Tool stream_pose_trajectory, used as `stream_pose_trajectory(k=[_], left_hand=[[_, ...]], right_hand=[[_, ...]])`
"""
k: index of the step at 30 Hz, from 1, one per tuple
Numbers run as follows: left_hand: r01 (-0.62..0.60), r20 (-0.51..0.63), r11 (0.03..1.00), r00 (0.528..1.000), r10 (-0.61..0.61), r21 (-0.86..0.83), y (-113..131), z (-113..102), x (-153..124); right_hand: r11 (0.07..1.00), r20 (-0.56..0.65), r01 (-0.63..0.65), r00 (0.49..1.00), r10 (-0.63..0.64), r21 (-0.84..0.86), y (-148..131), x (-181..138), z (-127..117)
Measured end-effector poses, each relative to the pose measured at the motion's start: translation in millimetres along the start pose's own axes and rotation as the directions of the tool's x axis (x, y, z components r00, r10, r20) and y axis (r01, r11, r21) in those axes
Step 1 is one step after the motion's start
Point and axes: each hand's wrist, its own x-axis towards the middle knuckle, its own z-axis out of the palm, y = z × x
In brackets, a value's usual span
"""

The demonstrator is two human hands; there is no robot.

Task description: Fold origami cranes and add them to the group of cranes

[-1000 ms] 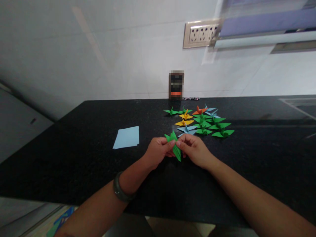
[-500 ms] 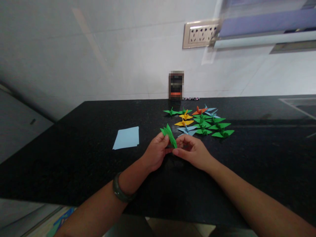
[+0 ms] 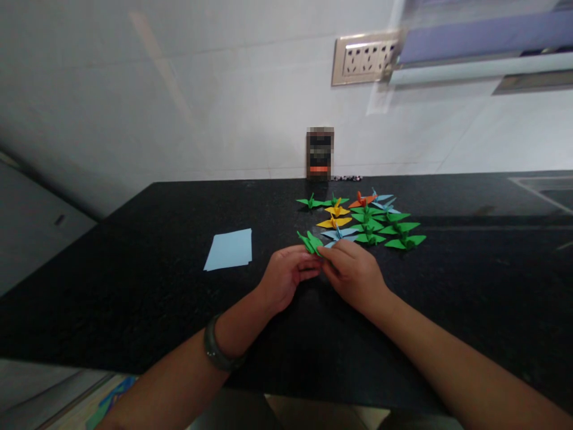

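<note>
The green folded paper (image 3: 311, 242) is held just above the black desk (image 3: 134, 269), right where the two hands meet. The left hand (image 3: 286, 278) and the right hand (image 3: 353, 272) are equally near it. Each grip is pressed together and pinches the paper's lower end. Its pointy end pokes out up and to the left of the fingers, so its long way runs slanted, away from the person.

Just behind it lie the paper birds (image 3: 369, 222), green, yellow, blue and orange. The nearest blue one looks very close to the held paper. A light blue sheet (image 3: 229, 249) lies flat to the left, well apart. There is bare desk between the hands and the near edge, and more off to the right. A dark box (image 3: 320, 154) stands far back by the wall.
</note>
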Motion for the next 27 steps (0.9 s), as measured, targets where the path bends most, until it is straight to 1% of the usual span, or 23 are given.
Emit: stream_pose_trajectory(k=[4,6,10,15,19,23,25,27], left_hand=[[0.020,-0.104,0.999,0.994,-0.015,0.050,2.1,-0.5,1.5],[0.021,-0.104,0.999,0.994,-0.017,0.038,3.7,-1.3,2.2],[0.042,-0.103,0.999,0.994,-0.040,0.017,6.3,-3.9,3.2],[0.041,-0.064,0.991,0.997,-0.033,0.124,3.8,-6.4,3.5],[-0.031,0.004,0.960,1.000,0.031,0.280,1.2,-6.3,2.8],[-0.133,0.098,0.889,0.990,0.100,0.437,0.1,-6.6,3.3],[-0.144,0.135,0.877,0.987,0.092,0.459,-0.3,-6.9,3.7],[-0.137,0.145,0.883,0.986,0.079,0.450,-0.8,-7.1,4.1]], right_hand=[[0.994,0.094,0.094,0.991,-0.099,0.063,-2.3,-0.1,-4.3],[0.987,0.104,0.112,0.987,-0.124,0.113,-1.3,-0.3,-6.1],[0.979,0.077,0.113,0.989,-0.127,0.169,4.5,-0.3,-6.6],[0.965,0.090,0.170,0.977,-0.191,0.197,7.5,1.3,-6.8],[0.959,0.080,0.124,0.986,-0.148,0.253,7.0,2.0,-6.8],[0.946,0.093,0.022,0.994,-0.055,0.325,6.0,1.4,-4.3],[0.933,0.086,-0.043,0.996,0.013,0.358,4.5,1.2,-3.1],[0.914,0.072,-0.108,0.994,0.086,0.392,2.3,1.1,-2.5]])
